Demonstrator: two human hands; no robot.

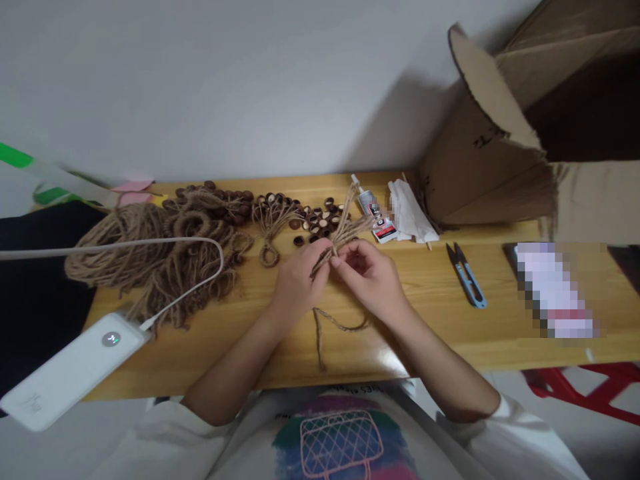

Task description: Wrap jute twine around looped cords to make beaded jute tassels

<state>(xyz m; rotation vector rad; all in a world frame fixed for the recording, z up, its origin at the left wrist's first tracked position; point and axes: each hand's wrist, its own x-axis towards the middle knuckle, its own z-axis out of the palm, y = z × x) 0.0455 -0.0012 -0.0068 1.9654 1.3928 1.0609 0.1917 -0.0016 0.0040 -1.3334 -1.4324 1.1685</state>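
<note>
Both hands meet over the middle of the table around a bundle of jute twine (345,230). My left hand (303,273) is closed on the bundle's lower left part. From the right, my right hand (370,267) pinches the twine with thumb and forefinger. Loose strands fan up and away from the fingers, and a braided tail (345,327) trails on the wood below. Just beyond the hands lie several dark nut-shell halves (320,223) with pale faces. A finished-looking twine piece (270,250) with a loop and shells at its ends rests left of them.
Coils of twine (120,243) fill the left side, near a white power bank (80,370) with a cable. A glue tube (373,207) and white paper packet (410,210) lie at the back. Blue thread snips (466,275), a blurred phone (555,290) and a cardboard box (480,160) are rightward.
</note>
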